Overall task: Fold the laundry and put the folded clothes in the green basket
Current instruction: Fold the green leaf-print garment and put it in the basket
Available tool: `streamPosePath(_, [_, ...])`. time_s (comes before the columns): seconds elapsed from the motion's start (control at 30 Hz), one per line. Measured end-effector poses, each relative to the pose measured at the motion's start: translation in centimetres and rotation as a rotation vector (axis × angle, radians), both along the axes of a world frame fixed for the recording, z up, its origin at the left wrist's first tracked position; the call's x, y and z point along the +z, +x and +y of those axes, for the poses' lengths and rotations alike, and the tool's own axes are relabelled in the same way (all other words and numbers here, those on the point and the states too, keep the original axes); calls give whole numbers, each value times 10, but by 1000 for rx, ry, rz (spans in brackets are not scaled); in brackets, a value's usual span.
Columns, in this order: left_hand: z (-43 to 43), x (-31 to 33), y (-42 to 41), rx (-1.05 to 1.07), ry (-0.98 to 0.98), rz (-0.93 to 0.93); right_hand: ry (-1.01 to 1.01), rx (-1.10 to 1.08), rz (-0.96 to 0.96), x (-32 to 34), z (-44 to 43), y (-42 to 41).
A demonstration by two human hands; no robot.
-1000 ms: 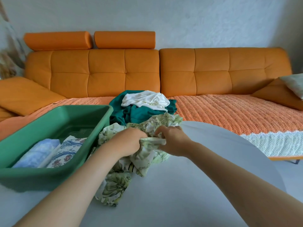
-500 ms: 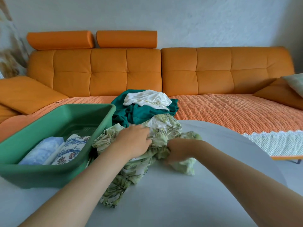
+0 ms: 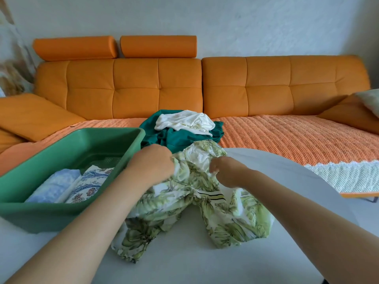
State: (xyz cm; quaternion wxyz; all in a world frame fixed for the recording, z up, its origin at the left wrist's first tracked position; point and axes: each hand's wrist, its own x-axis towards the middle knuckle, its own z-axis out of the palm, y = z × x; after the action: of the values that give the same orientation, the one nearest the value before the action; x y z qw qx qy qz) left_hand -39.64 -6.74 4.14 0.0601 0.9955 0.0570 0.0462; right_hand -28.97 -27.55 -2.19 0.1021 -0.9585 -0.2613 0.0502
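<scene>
The leaf-print garment point(image 3: 184, 203) lies crumpled in the centre of the frame on the pale table point(image 3: 184, 263), green and white, with a dark-striped band showing in its folds. I see my left hand point(image 3: 152, 165) and right hand point(image 3: 227, 171) a little apart, each fist bunched into its upper edge and gripping the cloth.

At centre left the green basket point(image 3: 78, 138) sits on the table, touching the garment's left side. It holds a folded blue cloth point(image 3: 55, 185) and a folded floral cloth point(image 3: 90, 185) side by side. Just above the hands a teal garment point(image 3: 180, 138) is heaped with a white garment point(image 3: 184, 121) on top, in front of the orange sofa point(image 3: 266, 85).

My fingertips are buried in the fabric. I cannot tell what kind of garment it is.
</scene>
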Motion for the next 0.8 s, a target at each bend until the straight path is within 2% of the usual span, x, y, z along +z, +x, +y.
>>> streamPosePath(0.03, [1, 6, -4, 72, 22, 10, -6, 41, -4, -6, 2, 1])
streamPosePath(0.1, [1, 12, -13, 173, 103, 151, -155, 145, -90, -15, 9, 2])
streamPosePath(0.17, [-3, 8, -16, 195, 319, 291, -330, 267, -218, -19, 17, -1])
streamPosePath(0.23, [-5, -7, -11, 64, 467, 210, -390, 383, -315, -20, 24, -2])
streamPosePath(0.3, [-7, -22, -4, -175, 357, 91, -360, 468, -356, -20, 28, -3])
streamPosePath(0.37, [-10, -30, -3, -324, 146, 186, -392, 543, -386, -20, 29, -3])
streamPosePath(0.43, [-12, -36, -2, -334, 83, 316, -548, 570, -443, -19, 26, -6])
streamPosePath(0.5, [-10, -42, 4, -311, 180, 332, -683, 507, -442, -12, 22, -14])
streamPosePath(0.57, [-10, -42, 6, -290, 221, 263, -734, 424, -428, -7, 17, -16])
streamPosePath(0.7, [-14, -35, 10, -291, 171, 77, -830, 157, -305, -1, -4, -13])
streamPosePath(0.8, [-15, -25, 10, -209, 157, 68, -840, 33, -185, 9, -21, -16])
